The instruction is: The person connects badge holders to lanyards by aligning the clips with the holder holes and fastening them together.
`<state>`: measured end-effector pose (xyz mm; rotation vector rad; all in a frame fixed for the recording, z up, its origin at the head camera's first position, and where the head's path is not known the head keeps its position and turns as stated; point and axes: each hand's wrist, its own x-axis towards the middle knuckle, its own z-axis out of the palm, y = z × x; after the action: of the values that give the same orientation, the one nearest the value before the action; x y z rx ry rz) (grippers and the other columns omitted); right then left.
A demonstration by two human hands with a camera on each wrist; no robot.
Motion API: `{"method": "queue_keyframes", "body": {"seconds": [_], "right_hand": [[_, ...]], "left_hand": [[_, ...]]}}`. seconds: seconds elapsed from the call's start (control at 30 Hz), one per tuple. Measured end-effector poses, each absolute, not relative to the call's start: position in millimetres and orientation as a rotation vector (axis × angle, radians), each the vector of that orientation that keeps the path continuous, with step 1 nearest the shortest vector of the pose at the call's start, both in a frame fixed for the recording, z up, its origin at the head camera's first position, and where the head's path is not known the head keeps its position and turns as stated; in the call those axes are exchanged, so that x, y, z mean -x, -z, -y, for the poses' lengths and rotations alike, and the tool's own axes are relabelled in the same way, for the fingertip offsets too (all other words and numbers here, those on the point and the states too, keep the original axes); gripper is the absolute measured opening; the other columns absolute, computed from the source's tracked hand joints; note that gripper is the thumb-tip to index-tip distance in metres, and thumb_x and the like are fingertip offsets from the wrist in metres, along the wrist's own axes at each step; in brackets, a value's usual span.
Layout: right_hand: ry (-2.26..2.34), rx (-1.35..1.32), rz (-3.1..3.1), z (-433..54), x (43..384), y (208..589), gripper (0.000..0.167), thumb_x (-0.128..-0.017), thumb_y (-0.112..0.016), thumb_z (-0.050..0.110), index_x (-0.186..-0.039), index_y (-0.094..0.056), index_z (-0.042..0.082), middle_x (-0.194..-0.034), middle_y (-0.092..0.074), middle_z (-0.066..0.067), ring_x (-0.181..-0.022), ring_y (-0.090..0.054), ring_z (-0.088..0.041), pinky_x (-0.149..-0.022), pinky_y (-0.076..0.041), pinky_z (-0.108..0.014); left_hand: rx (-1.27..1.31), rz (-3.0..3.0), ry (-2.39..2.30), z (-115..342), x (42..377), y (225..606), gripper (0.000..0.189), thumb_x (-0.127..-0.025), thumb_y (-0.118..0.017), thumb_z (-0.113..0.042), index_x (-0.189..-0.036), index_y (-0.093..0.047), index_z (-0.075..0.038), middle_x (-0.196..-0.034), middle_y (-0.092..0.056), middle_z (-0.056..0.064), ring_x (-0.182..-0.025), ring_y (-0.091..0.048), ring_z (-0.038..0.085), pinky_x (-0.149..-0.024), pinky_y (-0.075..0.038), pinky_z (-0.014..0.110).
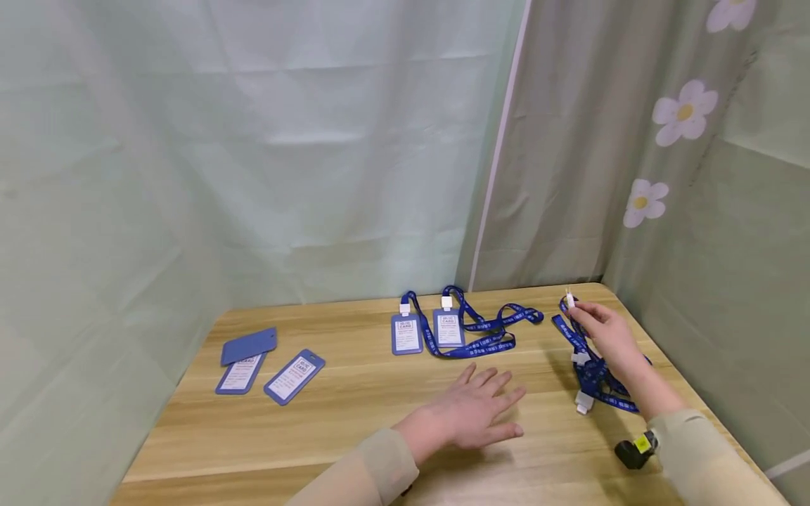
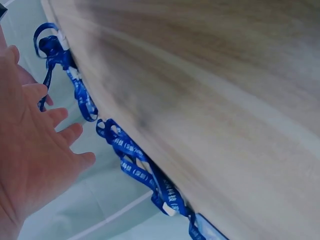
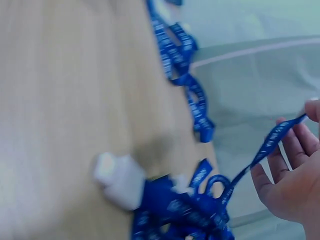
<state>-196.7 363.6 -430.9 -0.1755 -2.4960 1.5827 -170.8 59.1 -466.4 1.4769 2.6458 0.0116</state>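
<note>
My right hand (image 1: 607,334) pinches a blue lanyard by its white clip (image 1: 570,301), raised over the table's right end. In the right wrist view, the lanyard's strap (image 3: 274,140) runs from the fingertips down to a tangle of blue lanyards (image 3: 190,212). Two more white clips, one of them the nearer clip (image 1: 583,402), show at that heap. My left hand (image 1: 471,411) is palm down with fingers spread over the middle of the table, holding nothing. Beyond it lie two blue badge holders, the left holder (image 1: 407,333) and the right holder (image 1: 449,327), each clipped to a lanyard.
On the table's left, a face-down blue badge holder (image 1: 249,346) overlaps a face-up holder (image 1: 239,374). Another holder (image 1: 294,377) lies beside them. Pale curtains (image 1: 354,154) stand behind the wooden table (image 1: 354,422) and along its sides. A black wrist device (image 1: 635,451) hangs at the right sleeve.
</note>
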Motion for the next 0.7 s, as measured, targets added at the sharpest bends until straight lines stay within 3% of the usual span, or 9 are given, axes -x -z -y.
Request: {"method": "queue_keyframes", "body": {"seconds": [0.13, 0.2, 0.33, 0.7], "right_hand": [[-1.916, 0.129, 2.168, -368.6, 198.6, 412.0, 0.026, -0.103, -0.062, 0.037, -0.117, -0.069, 0.016, -0.102, -0.073, 0.015, -0.097, -0.063, 0.000, -0.082, -0.050, -0.014], [-2.079, 0.093, 1.994, -370.6, 199.7, 400.8, 0.014, -0.103, -0.064, 0.031, -0.108, -0.071, 0.021, -0.098, -0.075, 0.013, -0.095, -0.066, -0.001, -0.081, -0.053, -0.015], [-2.289, 0.033, 1.723, -375.3, 200.7, 375.7, 0.012, -0.103, -0.064, 0.022, -0.107, -0.071, 0.014, -0.100, -0.077, 0.003, -0.097, -0.070, -0.007, -0.082, -0.057, -0.019], [-2.391, -0.057, 1.397, -387.9, 201.8, 308.9, 0.022, -0.100, -0.069, 0.018, -0.114, -0.067, 0.001, -0.103, -0.075, -0.010, -0.100, -0.070, -0.019, -0.087, -0.059, -0.028]], "left_hand": [[-1.478, -2.654, -0.045, -59.0, 169.7, 459.8, 0.071, -0.102, -0.022, -0.071, -0.164, -0.016, -0.037, -0.171, -0.012, -0.001, -0.156, -0.013, 0.024, -0.124, -0.007, 0.053], [-1.480, -2.656, -0.059, -59.4, 169.2, 457.6, 0.071, -0.102, -0.022, -0.071, -0.164, -0.016, -0.037, -0.171, -0.010, -0.002, -0.156, -0.013, 0.023, -0.124, -0.006, 0.052], [-1.479, -2.653, -0.076, -60.0, 167.9, 454.1, 0.071, -0.102, -0.021, -0.071, -0.164, -0.011, -0.039, -0.171, -0.007, -0.004, -0.156, -0.011, 0.023, -0.123, -0.003, 0.051], [-1.538, -2.630, -0.080, -64.4, 165.5, 445.1, 0.069, -0.101, -0.017, -0.072, -0.161, -0.001, -0.041, -0.170, -0.001, -0.005, -0.156, -0.006, 0.019, -0.123, 0.001, 0.050]]}}
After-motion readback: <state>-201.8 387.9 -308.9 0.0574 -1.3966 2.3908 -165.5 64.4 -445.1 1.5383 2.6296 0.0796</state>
